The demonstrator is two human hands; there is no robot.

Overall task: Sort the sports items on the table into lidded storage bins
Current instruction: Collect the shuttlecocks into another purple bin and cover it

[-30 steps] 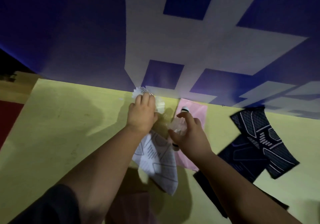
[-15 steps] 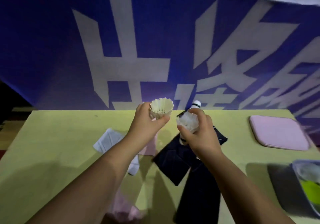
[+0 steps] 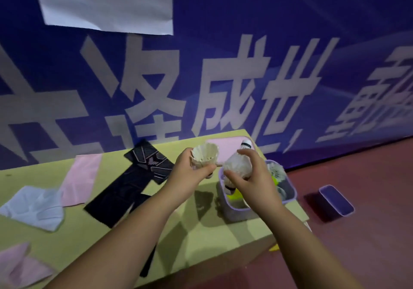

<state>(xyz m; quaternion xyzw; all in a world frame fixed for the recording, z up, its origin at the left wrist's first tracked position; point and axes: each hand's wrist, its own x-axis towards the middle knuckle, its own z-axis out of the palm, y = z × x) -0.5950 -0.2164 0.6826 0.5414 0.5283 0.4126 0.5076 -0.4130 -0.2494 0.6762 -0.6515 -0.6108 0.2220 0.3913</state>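
Observation:
My left hand (image 3: 192,170) grips a white feather shuttlecock (image 3: 206,157), its skirt opening upward, just left of the bin. My right hand (image 3: 252,174) holds white shuttlecocks (image 3: 238,165), one cork with a black band pointing up, right above the open purple bin (image 3: 237,210) at the table's right end. Inside the bin lie more shuttlecocks (image 3: 277,172), white and yellow-green. A pink lid (image 3: 225,146) lies flat behind the bin.
Black patterned sleeves (image 3: 134,186), pink cloths (image 3: 82,177) and a white sleeve (image 3: 38,206) lie on the yellow table (image 3: 201,232). A second purple bin (image 3: 336,199) sits on the red floor to the right. A blue banner wall stands close behind.
Both hands carried the shuttlecocks from the table's left part rightward to the purple bin; the view swung right with them, bringing the bin under my right hand.

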